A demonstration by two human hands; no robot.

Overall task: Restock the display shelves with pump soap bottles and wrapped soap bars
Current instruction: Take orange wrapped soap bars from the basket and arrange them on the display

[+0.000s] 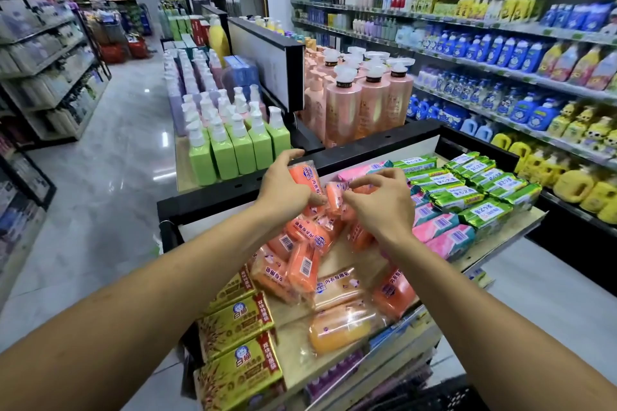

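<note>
Gold soap packs lie at the bottom; orange soap bars pile mid-frame on the shelf; above them the left hand holds one orange bar in curled fingers; the right hand pinches a second bar; green pump bottles stand behind.

Left arm: bare, reaching from the lower left edge forward toward the centre, forearm almost straight.
Left hand: back toward the camera, fingers curled over the top of an orange wrapped soap bar, thumb underneath it.
Right arm: bare, coming in from the lower right edge, angled inward.
Right hand: back up, thumb and forefinger pinching the wrapper of a second orange bar, other fingers loosely curled.
Spacing: hands just beside each other, fingertips nearly meeting.
</note>
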